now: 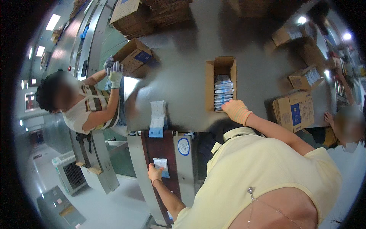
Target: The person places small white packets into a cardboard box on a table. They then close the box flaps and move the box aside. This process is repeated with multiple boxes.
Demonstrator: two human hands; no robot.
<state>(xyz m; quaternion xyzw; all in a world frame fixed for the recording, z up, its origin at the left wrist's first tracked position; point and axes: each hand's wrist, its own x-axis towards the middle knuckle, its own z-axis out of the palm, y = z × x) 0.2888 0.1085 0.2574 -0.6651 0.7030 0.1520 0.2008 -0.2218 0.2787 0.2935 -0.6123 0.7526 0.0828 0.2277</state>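
Observation:
My left hand [155, 173] grips the left edge of a white and blue packet [162, 168] that lies on a brown conveyor belt [173, 152]. My right hand [236, 112], in a light striped glove, is bent over the near right corner of an open cardboard carton [209, 84]. Inside stands a row of white and blue packets [223, 90], filling its nearer part. The right fingertips touch the closest packets or the carton's rim; which of them they grip is hidden. Overlapping packets [157, 118] lie where the belt meets the metal table.
The grey metal table [179, 72] stretches ahead. Flattened cartons [293, 110] stand at right, near open cartons [305, 78] with packets. Across the left side, a gloved co-worker [97, 101] handles a carton [133, 57]. Stacked cardboard [148, 17] is at the far edge. Another person [349, 128] is at far right.

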